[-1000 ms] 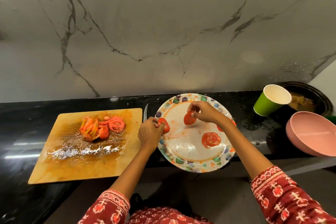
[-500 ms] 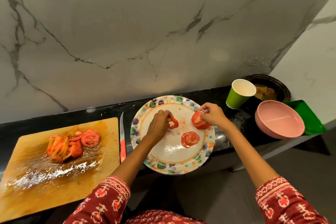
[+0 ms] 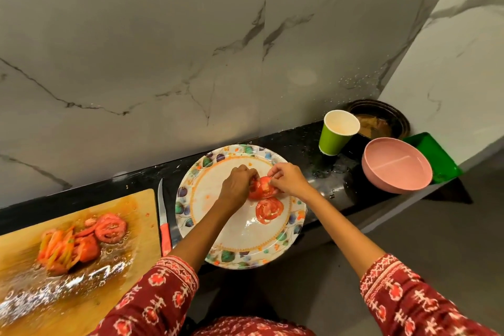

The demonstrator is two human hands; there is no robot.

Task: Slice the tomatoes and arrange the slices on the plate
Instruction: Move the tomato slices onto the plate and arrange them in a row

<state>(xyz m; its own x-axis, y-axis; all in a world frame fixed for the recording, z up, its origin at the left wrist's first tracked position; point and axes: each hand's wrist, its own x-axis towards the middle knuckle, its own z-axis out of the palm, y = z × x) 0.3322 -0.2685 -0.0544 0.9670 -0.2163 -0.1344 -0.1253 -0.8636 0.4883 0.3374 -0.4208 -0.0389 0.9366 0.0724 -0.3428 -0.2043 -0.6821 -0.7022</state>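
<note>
A round plate point(image 3: 212, 224) with a leaf-patterned rim lies on the black counter. One tomato slice point(image 3: 269, 210) lies flat right of the plate's middle. Just above it my left hand point(image 3: 236, 185) and my right hand point(image 3: 286, 180) meet over the plate, each pinching a tomato slice point(image 3: 263, 188); the slices overlap between my fingers. More tomato slices and strips point(image 3: 81, 240) sit in a wet heap on the wooden cutting board point(image 3: 131, 275) at the left. A knife point(image 3: 164, 224) with a red handle lies between board and plate.
A green paper cup point(image 3: 336, 132) stands right of the plate. A pink bowl point(image 3: 396, 165), a green tray point(image 3: 433, 155) and a dark pot point(image 3: 381, 120) fill the counter's right end. A marble wall runs behind; the counter's front edge is under the plate.
My two hands came together above the flat slice, bringing their slices side by side. The view shifted further right, so board and plate sit more to the left.
</note>
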